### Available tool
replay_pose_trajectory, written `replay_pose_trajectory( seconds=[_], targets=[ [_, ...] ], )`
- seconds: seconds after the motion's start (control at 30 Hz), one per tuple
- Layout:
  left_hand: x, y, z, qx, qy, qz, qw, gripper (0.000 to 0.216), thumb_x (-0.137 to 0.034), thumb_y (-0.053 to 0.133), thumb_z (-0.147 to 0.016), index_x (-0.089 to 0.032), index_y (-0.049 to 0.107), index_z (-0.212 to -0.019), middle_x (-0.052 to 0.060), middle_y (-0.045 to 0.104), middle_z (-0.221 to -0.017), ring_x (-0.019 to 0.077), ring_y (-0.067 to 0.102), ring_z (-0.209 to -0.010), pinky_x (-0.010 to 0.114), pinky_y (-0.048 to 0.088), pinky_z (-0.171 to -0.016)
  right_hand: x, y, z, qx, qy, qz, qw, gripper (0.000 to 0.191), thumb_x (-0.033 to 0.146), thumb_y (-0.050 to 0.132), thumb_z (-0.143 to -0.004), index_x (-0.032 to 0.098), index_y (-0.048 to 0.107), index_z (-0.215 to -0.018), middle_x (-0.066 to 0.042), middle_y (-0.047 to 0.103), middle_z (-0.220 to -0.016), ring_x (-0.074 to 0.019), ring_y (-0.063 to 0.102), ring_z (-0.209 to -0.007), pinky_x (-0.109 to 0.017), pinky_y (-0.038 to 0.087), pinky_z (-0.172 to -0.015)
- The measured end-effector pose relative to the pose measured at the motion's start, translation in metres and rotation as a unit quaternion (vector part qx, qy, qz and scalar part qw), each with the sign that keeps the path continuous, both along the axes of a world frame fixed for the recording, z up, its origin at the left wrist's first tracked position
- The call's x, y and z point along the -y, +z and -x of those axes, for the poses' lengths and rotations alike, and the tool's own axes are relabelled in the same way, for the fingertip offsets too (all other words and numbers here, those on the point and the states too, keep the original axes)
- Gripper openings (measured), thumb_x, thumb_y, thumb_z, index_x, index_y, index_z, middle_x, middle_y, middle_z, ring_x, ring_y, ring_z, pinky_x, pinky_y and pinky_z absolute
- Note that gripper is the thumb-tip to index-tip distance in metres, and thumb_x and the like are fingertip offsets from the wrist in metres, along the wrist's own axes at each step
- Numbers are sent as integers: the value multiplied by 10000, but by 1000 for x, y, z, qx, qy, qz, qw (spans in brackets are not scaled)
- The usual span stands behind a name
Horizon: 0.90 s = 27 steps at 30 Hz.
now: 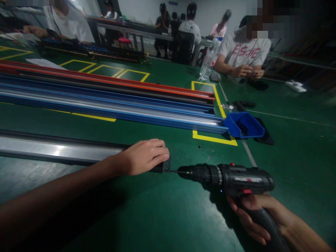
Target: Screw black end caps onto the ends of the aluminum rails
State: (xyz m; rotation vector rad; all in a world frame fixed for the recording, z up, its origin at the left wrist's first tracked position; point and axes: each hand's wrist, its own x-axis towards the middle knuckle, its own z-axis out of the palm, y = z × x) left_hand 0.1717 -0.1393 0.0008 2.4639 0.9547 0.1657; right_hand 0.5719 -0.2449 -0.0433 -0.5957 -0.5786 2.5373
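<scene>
My left hand lies curled over the near end of a long silver and black metal rail that stretches left across the green table, fingers pressed down on its black end piece. My right hand grips the handle of a black cordless drill. The drill lies level, and its bit touches the rail's end piece just right of my left fingers.
A stack of long blue, silver, black and orange rails lies behind. A blue bin with small dark parts stands at their right end, with a loose screw nearby. A water bottle stands further back. A person in a white shirt works opposite.
</scene>
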Motion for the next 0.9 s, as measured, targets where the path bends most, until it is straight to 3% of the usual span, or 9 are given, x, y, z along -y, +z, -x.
replay_pose_trajectory(
  seconds=[0.43,0.9],
  targets=[
    [0,0,1,3,-3,-7,1000,401,-413,320,-1096,-231,676,-1072,41,621,-1055,193,586,-1000,328,429,-889,0,1,0,31,1,2,1000,257,251,603,-920,82,732,-1065,-15,631,-674,-50,482,-398,-189,546,-479],
    [0,0,-1,-2,-1,-10,1000,399,-412,329,-1095,-229,682,-1060,44,625,-1046,194,591,-995,325,432,-877,-1,0,-1,31,1,4,1000,296,241,592,-924,74,724,-1129,-43,664,-767,-40,504,-409,-200,563,-494]
  ],
)
